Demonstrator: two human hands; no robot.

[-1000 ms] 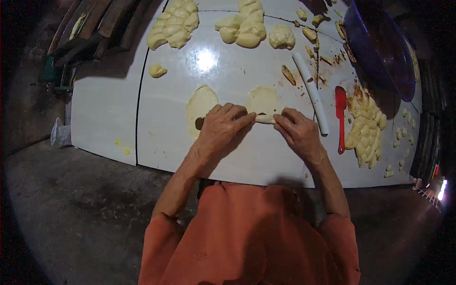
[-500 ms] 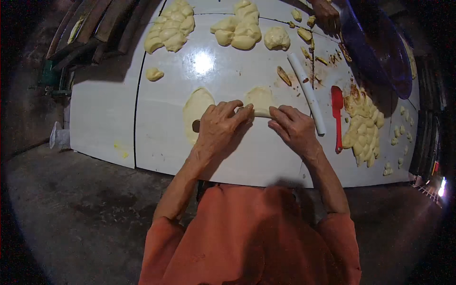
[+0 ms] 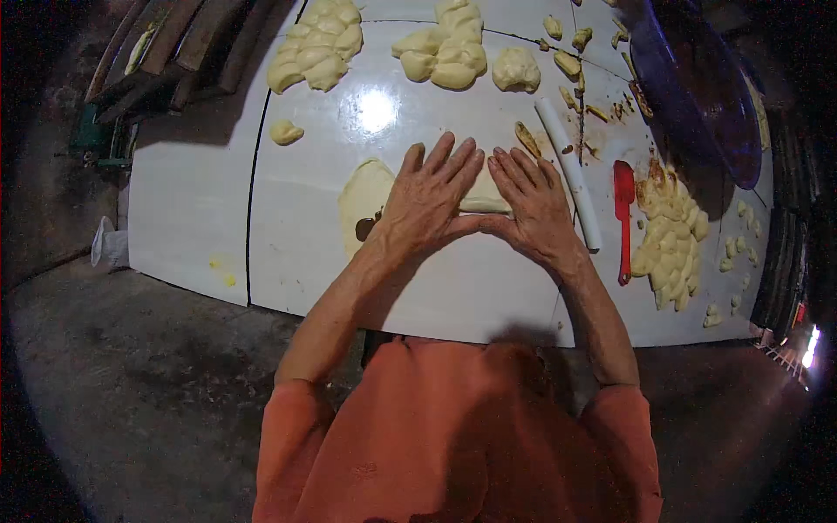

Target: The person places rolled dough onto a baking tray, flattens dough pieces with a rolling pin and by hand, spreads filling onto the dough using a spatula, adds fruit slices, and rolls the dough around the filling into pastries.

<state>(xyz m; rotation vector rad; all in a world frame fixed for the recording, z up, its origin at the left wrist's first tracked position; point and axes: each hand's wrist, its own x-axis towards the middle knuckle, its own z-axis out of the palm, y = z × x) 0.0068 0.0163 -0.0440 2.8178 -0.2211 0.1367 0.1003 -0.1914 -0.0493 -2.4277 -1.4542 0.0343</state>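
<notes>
Both of my hands lie palm down over a partly rolled piece of pale dough (image 3: 486, 205), fingers stretched out and thumbs meeting on the near side. My left hand (image 3: 427, 196) covers the roll's left part; my right hand (image 3: 532, 200) rests at its right end. Left of them is a flattened dough oval (image 3: 357, 192) with a dark brown dollop (image 3: 366, 228) on it, partly hidden by my left hand. To the right lie a white rolling rod (image 3: 571, 179) and a red spatula (image 3: 624, 209).
The white tabletop (image 3: 187, 218) carries dough clusters (image 3: 314, 48) at the back and right, a small lump (image 3: 286, 132) and scattered brown-stained pieces (image 3: 567, 63). A large blue basin (image 3: 706, 96) sits back right; dark trays (image 3: 166, 52) are stacked back left.
My fingers have gone from curled, pinching the roll's ends, to stretched out over it, reaching farther forward. Another person's hand at the basin half a second ago is no longer visible.
</notes>
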